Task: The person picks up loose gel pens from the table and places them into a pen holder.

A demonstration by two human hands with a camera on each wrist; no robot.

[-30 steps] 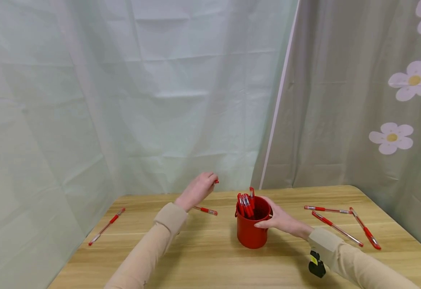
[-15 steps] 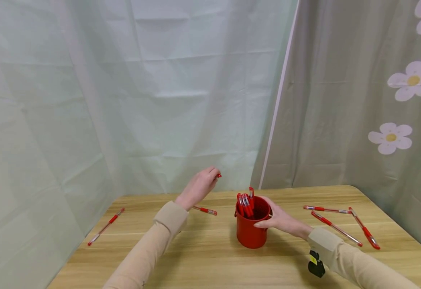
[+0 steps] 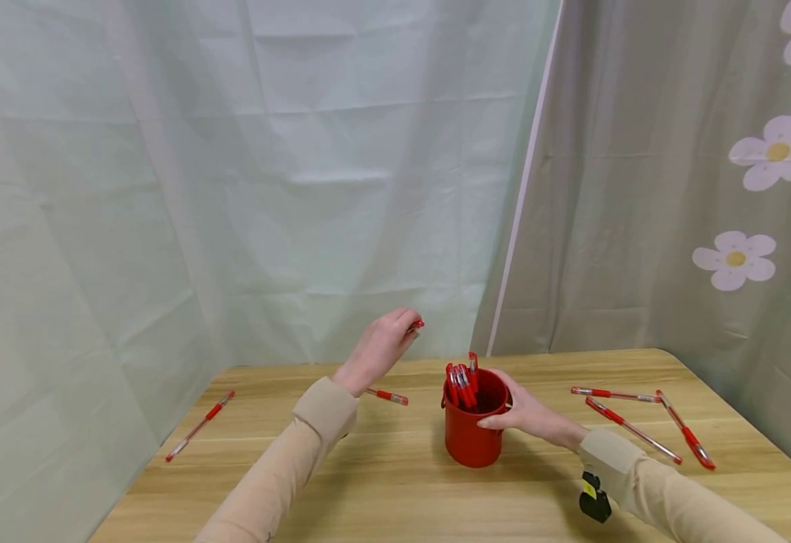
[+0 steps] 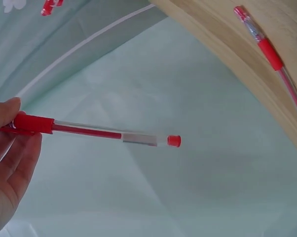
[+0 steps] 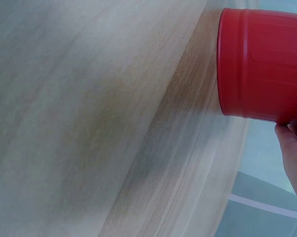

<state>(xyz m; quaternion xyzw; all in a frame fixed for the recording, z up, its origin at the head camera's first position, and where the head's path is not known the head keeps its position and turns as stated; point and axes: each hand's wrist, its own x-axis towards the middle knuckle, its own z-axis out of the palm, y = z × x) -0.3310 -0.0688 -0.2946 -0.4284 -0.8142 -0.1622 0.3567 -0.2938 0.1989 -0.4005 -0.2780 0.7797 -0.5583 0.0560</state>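
Raised above the back part of the table, my left hand (image 3: 383,348) pinches a red gel pen between thumb and fingers. The left wrist view shows that pen (image 4: 89,130), its clear barrel and red end pointing away from the fingers. A red metal bucket (image 3: 473,443) stands upright on the table, to the right of and nearer than my left hand. Several red pens (image 3: 461,385) lean inside it against its left side. My right hand (image 3: 534,415) grips the bucket near its rim on the right, thumb at the front; its other fingers are partly hidden behind.
One red pen (image 3: 390,396) lies beyond the left forearm, partly hidden, and another pen (image 3: 200,427) near the left edge of the wooden table (image 3: 395,498). Three more lie at the right, including a pen (image 3: 633,429) nearest the right forearm. Curtains (image 3: 368,188) hang behind.
My left hand has risen slightly and drifted right with the pen, towards the bucket's side. The right hand and the bucket stay where they were.
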